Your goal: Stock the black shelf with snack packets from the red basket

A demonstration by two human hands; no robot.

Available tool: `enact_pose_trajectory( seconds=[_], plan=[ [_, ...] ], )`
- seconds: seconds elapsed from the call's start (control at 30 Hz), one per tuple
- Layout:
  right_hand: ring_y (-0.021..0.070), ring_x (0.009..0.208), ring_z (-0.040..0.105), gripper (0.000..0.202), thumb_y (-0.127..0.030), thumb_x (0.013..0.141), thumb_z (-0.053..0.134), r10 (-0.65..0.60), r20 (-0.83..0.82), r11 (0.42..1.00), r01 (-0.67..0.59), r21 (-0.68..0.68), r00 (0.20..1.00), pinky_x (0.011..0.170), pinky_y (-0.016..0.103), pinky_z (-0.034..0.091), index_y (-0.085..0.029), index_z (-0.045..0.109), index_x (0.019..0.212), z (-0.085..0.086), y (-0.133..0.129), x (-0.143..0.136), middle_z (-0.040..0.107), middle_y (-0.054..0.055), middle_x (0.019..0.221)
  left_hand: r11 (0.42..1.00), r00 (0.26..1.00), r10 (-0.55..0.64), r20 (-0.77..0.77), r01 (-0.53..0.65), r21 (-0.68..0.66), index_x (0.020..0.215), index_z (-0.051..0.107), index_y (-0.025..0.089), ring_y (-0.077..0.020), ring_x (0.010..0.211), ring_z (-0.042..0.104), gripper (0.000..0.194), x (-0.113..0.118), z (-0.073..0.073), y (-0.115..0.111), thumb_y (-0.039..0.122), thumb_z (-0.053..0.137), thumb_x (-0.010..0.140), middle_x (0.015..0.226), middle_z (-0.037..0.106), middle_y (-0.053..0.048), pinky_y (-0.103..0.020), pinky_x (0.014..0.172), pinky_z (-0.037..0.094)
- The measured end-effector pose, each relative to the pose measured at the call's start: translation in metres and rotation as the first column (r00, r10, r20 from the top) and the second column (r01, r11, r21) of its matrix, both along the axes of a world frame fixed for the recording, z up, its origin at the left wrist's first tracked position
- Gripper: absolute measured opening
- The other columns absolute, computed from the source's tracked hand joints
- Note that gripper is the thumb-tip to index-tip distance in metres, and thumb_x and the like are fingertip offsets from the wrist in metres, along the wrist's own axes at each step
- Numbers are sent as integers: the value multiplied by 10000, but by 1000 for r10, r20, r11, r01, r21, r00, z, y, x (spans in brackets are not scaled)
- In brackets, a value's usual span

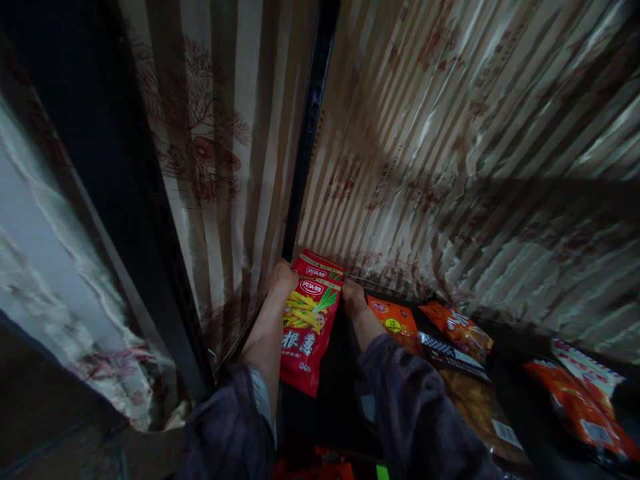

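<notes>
Two red snack bags (310, 333) with yellow sticks and a green onion printed on the front lie overlapped at the back left corner of a dark shelf (333, 407). My left hand (283, 277) is at the upper left edge of the bags, its fingers curled and partly hidden. On the other side, my right hand (353, 297) touches the upper right edge of the bags with bent fingers. Just right of my right hand lies an orange bag (397, 320) with a yellow circle.
Further right lie a shiny orange bag (463, 330), a brown bag with a checked top (475, 400) and more orange bags (580, 407). A patterned curtain (400, 167) hangs behind, and dark metal posts (310, 113) stand at the corner and left. Red packages show below.
</notes>
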State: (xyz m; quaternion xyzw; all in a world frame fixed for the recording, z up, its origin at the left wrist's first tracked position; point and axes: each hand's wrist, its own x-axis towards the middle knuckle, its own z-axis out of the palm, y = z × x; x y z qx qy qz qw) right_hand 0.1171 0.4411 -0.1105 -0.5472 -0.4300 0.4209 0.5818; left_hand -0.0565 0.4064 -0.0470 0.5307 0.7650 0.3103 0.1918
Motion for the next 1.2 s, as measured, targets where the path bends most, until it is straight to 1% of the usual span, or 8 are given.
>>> enact_pose_trajectory(
  seconds=[0.1,0.23,0.37,0.47,0.67,0.8,1.07,1.2],
  plan=[
    [230,581,698,136,-229,632,675,8,-97,997,-15,-74,995,567,325,573,-215,645,763,5,-2,-5,704,11,569,999,1000,20,-5,-20,35,1108,658,156,-252,1089,665,260,0,0,-3,201,517,893,1139,718,-150,-303,874,488],
    [229,611,706,208,-201,631,656,3,-155,993,-21,-115,988,588,320,574,-209,648,838,10,-5,-12,702,-5,567,997,999,44,0,-44,64,1110,643,178,-250,1042,681,253,-1,0,-8,212,508,899,1071,736,-128,-306,836,496],
    [241,652,714,167,-192,619,659,-2,-154,992,-17,-124,988,588,320,570,-230,645,781,10,-7,-14,707,-5,581,996,999,45,9,-46,80,1070,650,184,-246,1043,679,219,-2,-2,-10,199,512,901,1056,738,-121,-298,835,487],
    [235,634,711,150,-182,613,666,-4,-150,993,-14,-117,989,581,326,572,-238,636,749,9,-8,-12,706,-6,590,995,999,36,20,-38,87,1037,653,189,-234,1033,681,190,0,-2,-11,184,532,890,1070,735,-115,-284,830,482],
    [228,625,708,268,-233,607,738,66,-199,994,-81,-70,978,586,340,581,-220,608,841,10,-9,-7,699,-30,584,992,998,15,54,-21,123,1008,645,197,-206,1028,677,161,4,6,-18,170,543,886,1070,736,-79,-262,834,469],
    [234,610,710,299,-264,609,764,121,-231,988,-140,-67,965,576,344,581,-218,612,861,12,-9,-7,709,-15,593,990,996,34,83,-45,135,1025,641,186,-204,1046,672,180,3,8,-20,153,519,897,1077,733,-89,-265,853,464],
    [220,558,698,254,-221,600,770,101,-218,983,-130,-126,971,571,323,575,-211,622,806,12,0,-4,701,-14,559,989,995,39,97,-52,137,1041,648,173,-214,1067,664,194,3,0,-12,152,521,896,1103,723,-107,-276,864,461],
    [220,577,704,258,-209,611,771,107,-197,983,-133,-125,975,571,310,573,-204,643,835,9,2,-3,707,-6,566,992,996,36,82,-46,117,1049,648,185,-212,1078,663,200,4,-2,-11,159,520,897,1107,725,-96,-267,863,462]
  ],
)
